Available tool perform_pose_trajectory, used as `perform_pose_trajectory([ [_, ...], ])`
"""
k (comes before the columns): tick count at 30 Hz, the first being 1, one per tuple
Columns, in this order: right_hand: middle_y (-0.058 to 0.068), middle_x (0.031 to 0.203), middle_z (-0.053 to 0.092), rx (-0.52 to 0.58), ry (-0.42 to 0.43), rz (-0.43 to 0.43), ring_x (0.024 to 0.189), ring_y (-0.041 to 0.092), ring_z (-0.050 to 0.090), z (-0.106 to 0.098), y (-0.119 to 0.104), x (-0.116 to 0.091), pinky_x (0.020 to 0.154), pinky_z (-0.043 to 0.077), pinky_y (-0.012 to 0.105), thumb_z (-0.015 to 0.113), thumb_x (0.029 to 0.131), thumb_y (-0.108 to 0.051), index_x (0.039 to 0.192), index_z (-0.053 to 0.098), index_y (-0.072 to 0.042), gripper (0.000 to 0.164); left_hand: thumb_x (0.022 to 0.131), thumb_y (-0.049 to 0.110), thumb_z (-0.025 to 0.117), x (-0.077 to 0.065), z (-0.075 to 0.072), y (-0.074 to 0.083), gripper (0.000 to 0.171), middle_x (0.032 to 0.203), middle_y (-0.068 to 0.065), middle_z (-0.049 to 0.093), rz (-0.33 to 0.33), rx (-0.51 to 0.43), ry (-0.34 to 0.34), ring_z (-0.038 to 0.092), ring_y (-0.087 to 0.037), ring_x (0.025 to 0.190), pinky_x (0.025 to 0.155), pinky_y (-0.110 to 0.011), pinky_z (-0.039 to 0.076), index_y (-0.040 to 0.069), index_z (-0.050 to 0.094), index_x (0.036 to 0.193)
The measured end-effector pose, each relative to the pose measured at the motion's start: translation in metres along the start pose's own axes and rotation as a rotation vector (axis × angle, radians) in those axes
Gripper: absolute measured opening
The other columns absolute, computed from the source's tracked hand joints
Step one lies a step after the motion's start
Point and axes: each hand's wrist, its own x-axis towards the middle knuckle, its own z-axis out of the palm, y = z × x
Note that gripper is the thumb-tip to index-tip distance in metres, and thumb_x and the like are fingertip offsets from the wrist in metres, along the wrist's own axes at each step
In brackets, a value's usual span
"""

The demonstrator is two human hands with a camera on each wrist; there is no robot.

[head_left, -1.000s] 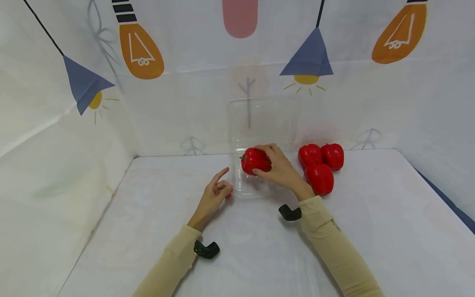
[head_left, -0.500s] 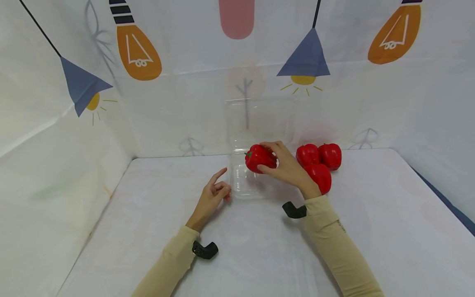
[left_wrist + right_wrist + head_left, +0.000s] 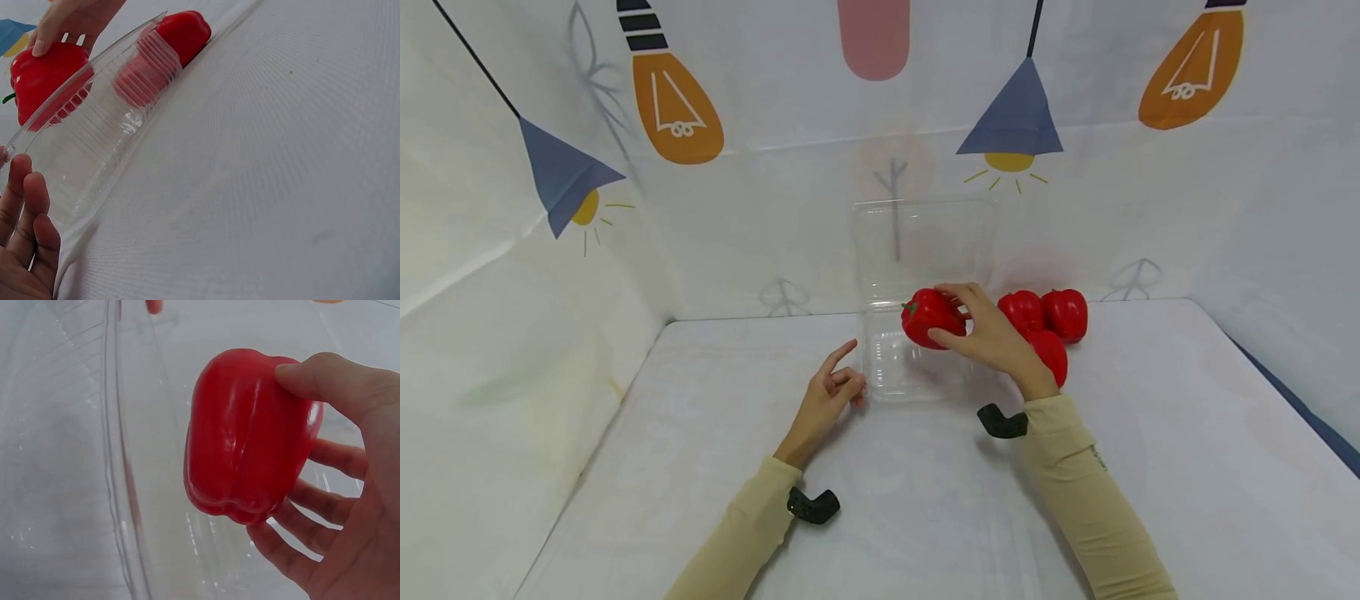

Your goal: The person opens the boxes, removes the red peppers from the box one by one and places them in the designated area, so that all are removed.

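A glossy red bell pepper (image 3: 931, 320) with a green stem is held in my right hand (image 3: 996, 337). The thumb lies on its near side and the fingers wrap the far side. It hangs over the base of a clear plastic clamshell box (image 3: 895, 379), tilted with its stem to the left. The box's lid (image 3: 925, 242) stands raised at the back. Beside the box's left wall, my left hand (image 3: 822, 408) has its index finger stretched out and the others loosely bent. Its fingertips (image 3: 36, 187) are near that wall; contact is hard to tell.
Several more red peppers (image 3: 1065, 315) sit grouped right of the box, partly behind my right wrist. A printed cloth wall (image 3: 775, 208) rises along the back edge of the white table (image 3: 925, 500). Black wrist cameras (image 3: 1002, 422) stick out from both cuffs.
My right hand has moved the pepper rightward and slightly up over the box. My left hand stays in place beside the wall. The head view has shifted slightly.
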Motion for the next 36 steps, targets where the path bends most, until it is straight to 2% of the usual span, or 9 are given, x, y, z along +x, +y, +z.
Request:
perform_pose_trajectory([
  [3,0.002,0.135,0.043,0.023,-0.003,0.026,0.12,0.025,0.044,-0.004,0.001,-0.001,0.086,0.053,0.044,0.077,0.076,-0.035,0.139,0.039,-0.025,0.075,0.094,0.002,0.054,0.002,-0.002,-0.008,0.062,0.095,-0.039,0.055,0.006,-0.017,-0.002,0.058,-0.017,0.069,0.067,-0.023,0.052,0.001,0.024,0.148],
  [10,0.003,0.135,0.044,0.016,-0.008,0.039,0.119,0.025,0.045,-0.012,0.003,-0.002,0.086,0.053,0.044,0.077,0.076,-0.036,0.14,0.038,-0.023,0.076,0.094,0.005,0.055,0.005,-0.003,-0.024,0.062,0.096,-0.036,0.057,0.016,-0.024,0.013,0.058,-0.011,0.069,0.067,-0.021,0.051,0.009,0.026,0.149],
  [17,0.003,0.137,0.043,0.041,-0.029,0.064,0.121,0.026,0.043,-0.018,0.001,-0.005,0.087,0.053,0.044,0.074,0.079,-0.039,0.141,0.036,-0.024,0.074,0.094,0.007,0.056,0.005,-0.002,-0.025,0.061,0.094,-0.035,0.057,0.041,-0.024,0.014,0.058,-0.01,0.069,0.066,-0.021,0.051,0.008,0.027,0.148],
  [23,0.002,0.136,0.045,0.042,-0.006,0.057,0.121,0.025,0.045,-0.023,0.003,-0.008,0.089,0.052,0.045,0.072,0.081,-0.04,0.141,0.037,-0.024,0.071,0.094,0.006,0.056,0.004,-0.003,-0.026,0.061,0.093,-0.034,0.058,0.049,-0.025,0.017,0.059,-0.01,0.069,0.066,-0.021,0.052,0.006,0.027,0.148],
  [33,0.001,0.133,0.047,-0.003,0.018,0.102,0.119,0.022,0.045,-0.035,0.006,-0.015,0.086,0.051,0.044,0.074,0.079,-0.041,0.14,0.038,-0.027,0.073,0.094,0.006,0.056,0.006,-0.003,-0.026,0.062,0.087,-0.018,0.061,0.045,-0.025,0.014,0.059,-0.011,0.069,0.066,-0.023,0.052,0.006,0.026,0.148],
  [36,0.002,0.133,0.047,-0.002,0.016,0.115,0.12,0.024,0.044,-0.037,0.006,-0.017,0.088,0.052,0.046,0.073,0.079,-0.043,0.141,0.037,-0.027,0.073,0.094,0.004,0.055,0.006,-0.003,-0.025,0.062,0.087,-0.018,0.062,0.033,-0.028,0.006,0.058,-0.013,0.069,0.067,-0.023,0.052,0.005,0.025,0.148],
])
